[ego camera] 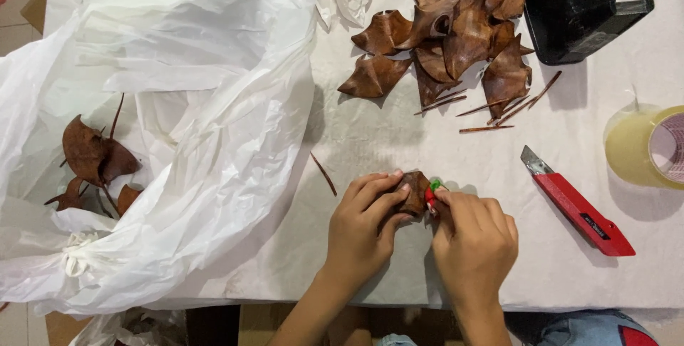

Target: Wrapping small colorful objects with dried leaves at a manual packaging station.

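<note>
Both hands are working close together at the near edge of the table [370, 139], which is draped in white cloth. The left hand [363, 221] is curling its fingers narrowly around a brown leaf [415, 190], thumb and fingertips pinching it from the left side. The right hand [474, 235] is pressing in from the other side, its fingers closed tight on a small red and green piece [432, 193] that is touching the leaf's right edge; what that piece is cannot be told. A thin brown stick [323, 173] is lying just left of the hands. Farther back, a pile of leaves [456, 32] is sitting with loose sticks [491, 107] scattered at its near side. A red knife [577, 203] is lying to the right of the hands, blade pointing away, and a tape roll [645, 146] is standing beyond it at the right edge. A black object [570, 11] is resting at the far right corner. A white bag [178, 125] is sprawling over the left half of the table, holding a few more leaves [92, 157].
</note>
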